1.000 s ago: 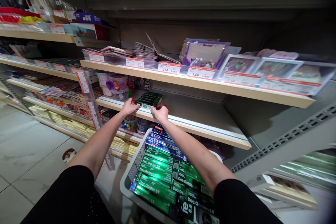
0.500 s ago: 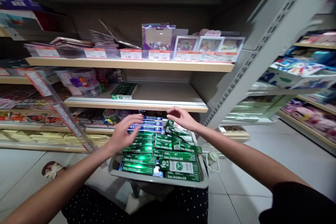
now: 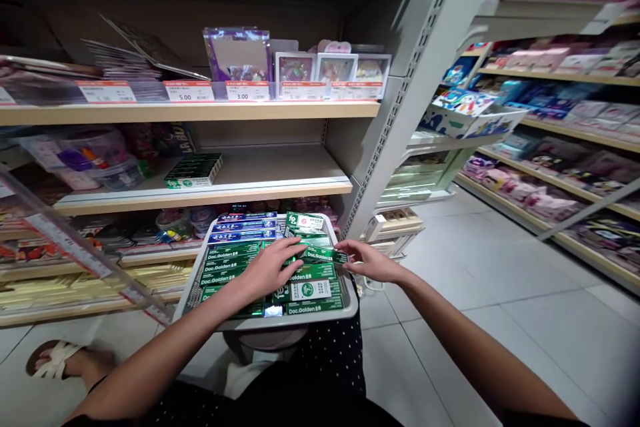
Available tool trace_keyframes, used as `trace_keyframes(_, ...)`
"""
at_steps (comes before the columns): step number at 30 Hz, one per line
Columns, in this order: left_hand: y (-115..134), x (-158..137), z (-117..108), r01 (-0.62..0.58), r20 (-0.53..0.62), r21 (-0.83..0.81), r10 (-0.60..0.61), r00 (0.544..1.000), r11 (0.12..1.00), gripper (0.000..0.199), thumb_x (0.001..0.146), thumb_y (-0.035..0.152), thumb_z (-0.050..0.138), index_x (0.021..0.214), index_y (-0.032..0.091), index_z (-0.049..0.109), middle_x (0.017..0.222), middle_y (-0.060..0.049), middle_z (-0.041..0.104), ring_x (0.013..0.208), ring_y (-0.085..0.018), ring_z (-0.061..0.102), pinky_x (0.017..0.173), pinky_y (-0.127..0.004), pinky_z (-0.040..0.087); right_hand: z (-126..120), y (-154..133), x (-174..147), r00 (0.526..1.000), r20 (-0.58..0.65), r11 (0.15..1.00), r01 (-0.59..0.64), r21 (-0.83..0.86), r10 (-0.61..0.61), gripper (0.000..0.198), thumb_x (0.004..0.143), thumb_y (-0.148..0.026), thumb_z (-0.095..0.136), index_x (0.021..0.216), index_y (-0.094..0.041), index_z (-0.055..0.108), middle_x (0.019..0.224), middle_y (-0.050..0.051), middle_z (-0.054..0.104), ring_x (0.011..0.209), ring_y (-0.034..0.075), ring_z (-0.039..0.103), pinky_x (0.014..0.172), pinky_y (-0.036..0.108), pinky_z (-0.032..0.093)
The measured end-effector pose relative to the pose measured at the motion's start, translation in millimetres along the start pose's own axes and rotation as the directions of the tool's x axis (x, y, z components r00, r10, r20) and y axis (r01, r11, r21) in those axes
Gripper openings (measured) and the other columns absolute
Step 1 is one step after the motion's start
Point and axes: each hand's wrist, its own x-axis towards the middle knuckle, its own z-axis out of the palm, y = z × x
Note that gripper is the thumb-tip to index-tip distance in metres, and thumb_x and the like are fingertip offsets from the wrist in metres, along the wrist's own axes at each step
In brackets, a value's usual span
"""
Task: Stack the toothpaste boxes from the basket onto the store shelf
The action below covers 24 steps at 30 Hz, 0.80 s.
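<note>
A grey basket (image 3: 185,303) holds rows of long green boxes lettered Doc.Golden (image 3: 227,267), shaped like toothpaste cartons. Along its far left side lie several blue boxes (image 3: 245,227). My right hand (image 3: 373,261) pinches the right end of one green Doc.Golden box (image 3: 321,254) between thumb and fingers. Over the middle of the basket, my left hand (image 3: 275,268) has its fingers stretched out and apart, with the tips at the left end of that same box. Other green boxes (image 3: 313,308), one with a white label, lie nearer me.
On the shelf (image 3: 270,177) ahead stands a small row of green boxes (image 3: 194,170). Higher up, another shelf (image 3: 200,112) carries price tags and framed items. A slotted grey post (image 3: 400,87) rises at the right. A sandalled foot (image 3: 60,357) is at lower left.
My view has turned to the right. Both hands have come down to the boxes, and my right hand has taken hold of a green Doc.Golden box by its end.
</note>
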Motion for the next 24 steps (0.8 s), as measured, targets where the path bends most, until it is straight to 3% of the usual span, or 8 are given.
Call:
trace_keyframes(6,-3.3,16.5,6.6,0.128,-0.039,-0.012,-0.129,0.991,0.992,0.049,0.087,0.042,0.058,0.133,0.027,0.054,0.135,-0.009,0.058,0.125,-0.031,0.052,0.104,-0.047,0.042,15.2,17.7,10.6,0.988,-0.143,0.97,-0.022,0.241,0.058,0.046,0.077,-0.038,0.073,0.117,-0.022,0.057,0.118,0.008,0.061,0.102,0.02,0.061,0.086,0.034,0.054)
trace_keyframes(12,-8.9,34.3,7.9,0.174,-0.086,0.015,-0.172,0.981,0.985,0.028,0.089,0.029,0.054,0.115,0.023,0.058,0.114,-0.009,0.066,0.098,-0.024,0.064,0.077,-0.035,0.052,22.3,25.9,24.2,0.962,-0.245,0.954,-0.044,0.298,0.121,0.049,0.072,-0.045,0.077,0.11,-0.021,0.056,0.1,0.006,0.065,0.09,0.019,0.063,0.082,0.035,0.055)
trace_keyframes(16,-17.7,41.4,7.6,0.204,-0.12,-0.056,-0.209,0.97,0.977,0.021,0.084,0.03,0.06,0.104,0.023,0.059,0.099,-0.005,0.068,0.086,-0.021,0.065,0.071,-0.032,0.05,27.4,24.5,32.1,0.937,-0.307,0.92,-0.033,0.392,0.165,0.049,0.07,-0.045,0.079,0.106,-0.021,0.056,0.098,0.006,0.067,0.09,0.02,0.065,0.083,0.035,0.055)
trace_keyframes(20,-33.8,46.7,1.3,0.27,-0.167,-0.192,-0.302,0.938,0.944,0.023,0.081,0.032,0.064,0.101,0.021,0.06,0.092,-0.004,0.068,0.085,-0.02,0.065,0.072,-0.03,0.051,33.4,17.6,45.6,0.907,-0.377,0.902,-0.005,0.432,0.186,0.051,0.068,-0.047,0.079,0.106,-0.02,0.057,0.095,0.007,0.068,0.088,0.02,0.066,0.082,0.034,0.054)
trace_keyframes(24,-54.1,48.4,-14.6,0.26,-0.223,-0.264,-0.321,0.921,0.929,0.026,0.078,0.034,0.066,0.099,0.02,0.061,0.093,-0.005,0.069,0.086,-0.019,0.066,0.076,-0.031,0.052,38.6,4.7,67.3,0.887,-0.444,0.922,0.059,0.382,0.127,0.047,0.066,-0.047,0.079,0.098,-0.019,0.059,0.096,0.007,0.067,0.086,0.019,0.065,0.081,0.034,0.054)
